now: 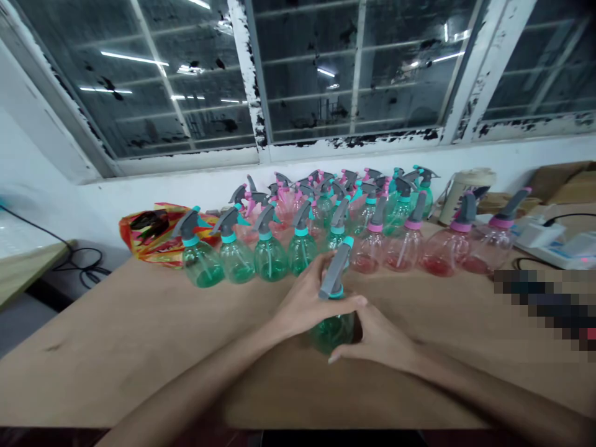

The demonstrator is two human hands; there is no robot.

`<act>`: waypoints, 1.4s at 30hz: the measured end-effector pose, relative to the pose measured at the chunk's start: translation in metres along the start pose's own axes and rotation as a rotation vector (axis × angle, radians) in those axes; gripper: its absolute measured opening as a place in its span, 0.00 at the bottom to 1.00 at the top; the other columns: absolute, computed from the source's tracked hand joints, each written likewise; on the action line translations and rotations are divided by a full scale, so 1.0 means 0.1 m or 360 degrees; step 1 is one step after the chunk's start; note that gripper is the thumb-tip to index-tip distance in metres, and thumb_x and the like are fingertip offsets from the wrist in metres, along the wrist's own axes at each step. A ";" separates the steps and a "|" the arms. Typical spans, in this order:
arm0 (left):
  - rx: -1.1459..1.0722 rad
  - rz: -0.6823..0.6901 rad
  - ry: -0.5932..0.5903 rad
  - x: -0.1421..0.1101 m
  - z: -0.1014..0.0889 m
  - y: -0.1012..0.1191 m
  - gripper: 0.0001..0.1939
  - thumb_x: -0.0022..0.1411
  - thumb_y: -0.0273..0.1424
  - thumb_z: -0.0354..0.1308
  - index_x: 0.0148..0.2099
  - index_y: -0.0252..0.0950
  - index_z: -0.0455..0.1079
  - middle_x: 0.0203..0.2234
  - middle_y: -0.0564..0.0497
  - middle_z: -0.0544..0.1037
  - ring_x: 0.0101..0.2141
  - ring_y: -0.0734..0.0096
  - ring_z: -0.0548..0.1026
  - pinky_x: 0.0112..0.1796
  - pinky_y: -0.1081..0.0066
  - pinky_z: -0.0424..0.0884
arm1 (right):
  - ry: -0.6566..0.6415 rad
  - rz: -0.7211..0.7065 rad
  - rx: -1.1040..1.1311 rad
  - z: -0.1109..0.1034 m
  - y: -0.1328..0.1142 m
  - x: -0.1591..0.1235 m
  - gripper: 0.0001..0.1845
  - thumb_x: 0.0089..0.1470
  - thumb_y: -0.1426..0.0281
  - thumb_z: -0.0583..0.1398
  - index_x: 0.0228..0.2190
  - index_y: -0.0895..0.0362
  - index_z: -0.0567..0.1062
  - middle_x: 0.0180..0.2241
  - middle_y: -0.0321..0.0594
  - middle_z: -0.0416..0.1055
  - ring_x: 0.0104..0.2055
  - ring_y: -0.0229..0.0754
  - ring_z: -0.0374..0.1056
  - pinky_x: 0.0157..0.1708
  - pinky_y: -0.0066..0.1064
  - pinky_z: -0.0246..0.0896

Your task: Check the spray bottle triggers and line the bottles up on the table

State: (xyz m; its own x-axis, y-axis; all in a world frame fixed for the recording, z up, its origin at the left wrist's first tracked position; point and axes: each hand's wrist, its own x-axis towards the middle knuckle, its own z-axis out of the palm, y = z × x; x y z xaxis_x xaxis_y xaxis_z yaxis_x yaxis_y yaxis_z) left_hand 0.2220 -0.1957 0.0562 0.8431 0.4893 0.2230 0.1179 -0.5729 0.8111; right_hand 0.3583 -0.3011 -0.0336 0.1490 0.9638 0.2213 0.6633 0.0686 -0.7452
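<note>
A green spray bottle with a grey and turquoise trigger head stands upright before me, low in the view. My left hand wraps round its neck just under the head. Lower down, my right hand grips the bottle's body from the right, thumb across the front. Behind it runs a row of spray bottles: several green ones, such as a green bottle at the left, and several pink ones, such as a pink bottle at the right. The fingers behind the held bottle are hidden.
More green and pink spray bottles crowd the back of the wooden table. A red and yellow plastic bag lies at the left. A beige canister and a power strip with cables are at the right. Windows rise behind.
</note>
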 end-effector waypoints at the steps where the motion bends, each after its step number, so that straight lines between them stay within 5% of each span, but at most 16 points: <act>1: -0.0013 0.0033 0.0000 0.04 0.02 0.01 0.38 0.51 0.46 0.65 0.60 0.41 0.59 0.53 0.44 0.71 0.49 0.52 0.72 0.49 0.50 0.69 | -0.0002 -0.0021 0.0018 0.02 0.01 0.03 0.42 0.33 0.49 0.70 0.48 0.54 0.66 0.48 0.46 0.68 0.53 0.56 0.63 0.49 0.52 0.62; 5: -0.0045 0.0143 0.0044 0.16 0.06 -0.03 0.28 0.56 0.41 0.63 0.57 0.40 0.64 0.51 0.46 0.73 0.47 0.56 0.74 0.47 0.55 0.70 | 0.0013 -0.0107 0.0090 0.07 0.04 0.16 0.51 0.32 0.51 0.71 0.55 0.55 0.60 0.52 0.49 0.65 0.56 0.57 0.61 0.52 0.51 0.61; 11: 0.0018 0.0153 0.0254 0.24 -0.01 -0.17 0.18 0.57 0.30 0.56 0.51 0.38 0.69 0.33 0.50 0.77 0.31 0.66 0.75 0.39 0.60 0.73 | -0.0048 -0.0075 0.0061 0.06 0.07 0.30 0.61 0.28 0.51 0.72 0.60 0.55 0.54 0.56 0.52 0.61 0.58 0.60 0.59 0.53 0.54 0.59; 16: -0.0099 0.0249 0.0224 0.29 -0.02 -0.17 0.22 0.55 0.24 0.52 0.52 0.42 0.69 0.45 0.49 0.76 0.44 0.65 0.75 0.46 0.63 0.71 | -0.0218 -0.0186 -0.0048 -0.09 0.18 0.35 0.58 0.30 0.47 0.70 0.59 0.54 0.58 0.55 0.51 0.64 0.57 0.58 0.61 0.56 0.52 0.57; 28: -0.0009 0.0195 0.0160 0.33 -0.13 -0.21 0.12 0.60 0.32 0.54 0.47 0.42 0.69 0.30 0.54 0.75 0.26 0.72 0.72 0.32 0.69 0.70 | -0.0448 -0.0329 -0.0343 -0.26 0.37 0.28 0.53 0.43 0.43 0.62 0.62 0.57 0.57 0.64 0.50 0.55 0.66 0.53 0.50 0.63 0.48 0.47; 37: -0.0105 0.0168 0.0192 0.31 -0.11 -0.17 0.05 0.62 0.35 0.55 0.36 0.40 0.66 0.29 0.53 0.74 0.27 0.73 0.73 0.30 0.71 0.70 | -0.0446 -0.0351 -0.0246 -0.27 0.44 0.26 0.44 0.45 0.45 0.63 0.59 0.52 0.64 0.63 0.45 0.58 0.65 0.52 0.51 0.63 0.49 0.47; 42: -0.0074 0.0151 0.0203 0.34 -0.10 -0.21 0.08 0.60 0.33 0.55 0.43 0.41 0.69 0.33 0.51 0.76 0.30 0.69 0.75 0.35 0.67 0.73 | -0.0466 -0.0316 -0.0213 -0.28 0.45 0.28 0.37 0.50 0.48 0.61 0.58 0.49 0.65 0.63 0.40 0.57 0.66 0.49 0.50 0.64 0.49 0.45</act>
State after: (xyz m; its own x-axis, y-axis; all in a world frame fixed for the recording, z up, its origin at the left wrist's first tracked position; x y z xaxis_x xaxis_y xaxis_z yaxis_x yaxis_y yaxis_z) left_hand 0.2426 -0.1607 0.0525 0.7756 0.5155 0.3643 0.0138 -0.5909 0.8067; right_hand 0.4128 -0.2780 -0.0428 -0.1953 0.9693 0.1495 0.7511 0.2458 -0.6127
